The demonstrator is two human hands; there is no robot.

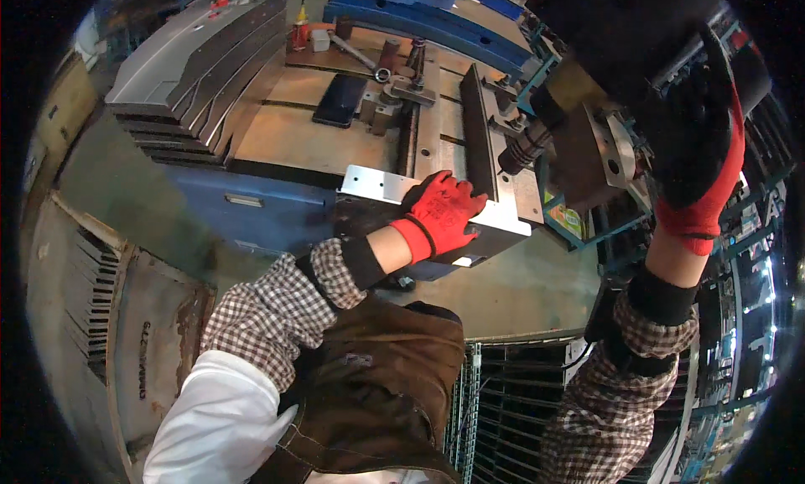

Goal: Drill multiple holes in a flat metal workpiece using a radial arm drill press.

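That metal plate runs from ten o'clock to four beneath the nearer left hand. The right hand is at three o'clock; whether either grips, I can't tell.

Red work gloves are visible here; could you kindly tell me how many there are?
2: one red work glove on the left hand, resting on the metal plate; the other on the right hand, raised at the upper right.

The plate is silvery, gloves red and black, sleeves checked, apron brown.
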